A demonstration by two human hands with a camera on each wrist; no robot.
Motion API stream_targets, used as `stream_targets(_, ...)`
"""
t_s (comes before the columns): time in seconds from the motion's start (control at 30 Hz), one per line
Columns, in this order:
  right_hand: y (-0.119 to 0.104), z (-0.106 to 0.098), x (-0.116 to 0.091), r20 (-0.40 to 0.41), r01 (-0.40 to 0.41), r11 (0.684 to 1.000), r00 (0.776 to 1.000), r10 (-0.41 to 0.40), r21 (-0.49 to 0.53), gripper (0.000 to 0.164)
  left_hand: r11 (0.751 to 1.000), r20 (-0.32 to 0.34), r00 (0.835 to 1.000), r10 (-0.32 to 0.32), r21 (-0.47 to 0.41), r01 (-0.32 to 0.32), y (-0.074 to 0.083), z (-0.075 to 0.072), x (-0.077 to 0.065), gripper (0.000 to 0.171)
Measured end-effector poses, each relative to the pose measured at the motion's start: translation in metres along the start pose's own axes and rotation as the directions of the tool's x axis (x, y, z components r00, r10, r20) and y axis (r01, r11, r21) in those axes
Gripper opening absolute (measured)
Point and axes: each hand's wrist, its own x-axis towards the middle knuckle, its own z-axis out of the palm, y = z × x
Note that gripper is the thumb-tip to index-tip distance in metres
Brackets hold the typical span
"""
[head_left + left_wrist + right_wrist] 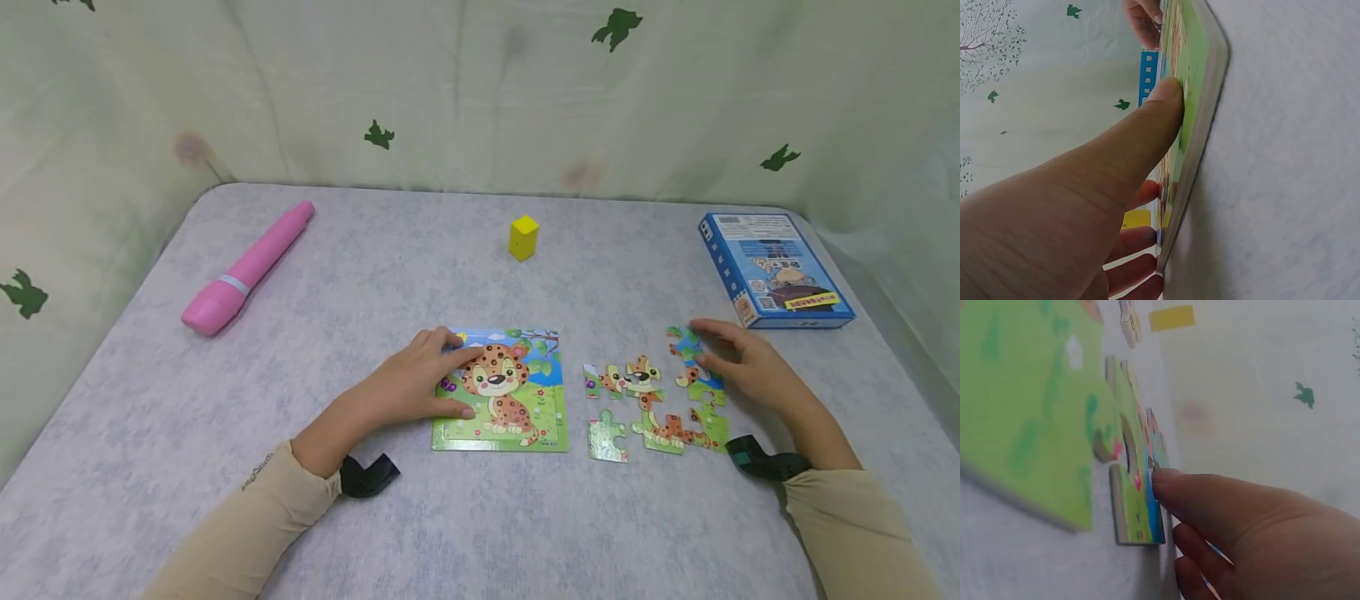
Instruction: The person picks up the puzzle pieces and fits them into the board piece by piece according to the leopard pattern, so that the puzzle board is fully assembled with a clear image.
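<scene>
My left hand point(423, 371) rests on the left side of a square picture board point(551, 408) showing a spotted cub. Its fingers are spread over the edge, and the thumb point(1163, 103) lies on the green lower part. To the right, my right hand point(750, 362) pinches a small blue and green puzzle piece point(681, 340) between thumb and forefinger. That piece tops a column of pieces, above a green and blue one point(707, 390). Several joined pieces point(663, 432) with spotted fur lie to their left, with a separate green corner piece point(607, 440) nearby.
A yellow block point(523, 238) stands at the back middle of the table. At the back right lies a blue box point(780, 267). A pink, club-shaped object point(251, 267) lies at the left. Behind the table hangs a pale curtain point(450, 83).
</scene>
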Motion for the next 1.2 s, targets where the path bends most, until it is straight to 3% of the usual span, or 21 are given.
stream_targets(0.2,-0.004,0.0,-0.001,-0.053,-0.004,0.994,0.999,-0.002,-0.113,0.048,1.0,-0.003,1.0,0.001,0.008,-0.001,-0.001,0.0,0.0,0.079)
stream_targets(0.33,-0.009,-0.002,-0.002,-0.093,-0.013,0.992,0.996,0.002,-0.125,0.05,1.0,-0.003,1.0,-0.002,0.008,0.002,-0.001,0.001,0.0,0.079)
stream_targets(0.5,-0.029,-0.001,-0.002,-0.141,0.121,0.99,0.981,-0.13,-0.066,0.048,1.0,-0.003,1.0,-0.001,-0.003,0.001,-0.001,0.001,0.0,0.079)
stream_targets(0.67,-0.06,0.012,-0.002,-0.158,0.272,0.958,0.946,-0.284,-0.092,0.047,0.999,-0.006,1.0,0.006,-0.036,-0.006,-0.001,0.0,0.0,0.078)
stream_targets(0.83,-0.089,0.035,0.001,-0.097,0.4,0.908,0.906,-0.413,-0.124,0.048,0.998,-0.004,1.0,0.022,-0.053,-0.023,0.0,0.0,0.0,0.078)
stream_targets(1.0,-0.109,0.059,0.009,0.008,0.481,0.872,0.876,-0.482,-0.093,0.048,0.998,-0.031,0.997,0.066,-0.012,-0.066,0.001,0.002,0.001,0.078)
stream_targets(1.2,-0.118,0.083,0.021,0.128,0.407,0.909,0.91,-0.394,-0.095,0.046,0.994,-0.02,0.994,0.104,-0.019,-0.105,0.004,0.004,0.004,0.078)
